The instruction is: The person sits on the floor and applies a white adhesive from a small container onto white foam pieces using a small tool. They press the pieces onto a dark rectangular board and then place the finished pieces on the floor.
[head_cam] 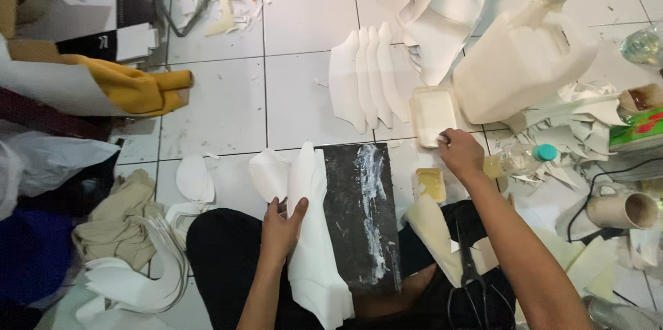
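Note:
I sit on a white tiled floor with a dark board [360,216], smeared with white glue, across my lap. My left hand [281,228] presses a stack of white cut pieces [314,247] against the board's left edge. My right hand [458,152] reaches forward to a small white rectangular tray [431,114] and pinches something small at its near corner; I cannot tell what it is. A row of white shaped pieces [366,80] lies fanned out on the floor beyond the board.
A large white plastic jug [519,60] lies right of the tray. A small yellow glue tub [431,183], a clear bottle with a teal cap [518,160], black scissors [471,271] and a mug [621,210] sit near my right arm. Cloth and scraps [117,226] pile at left.

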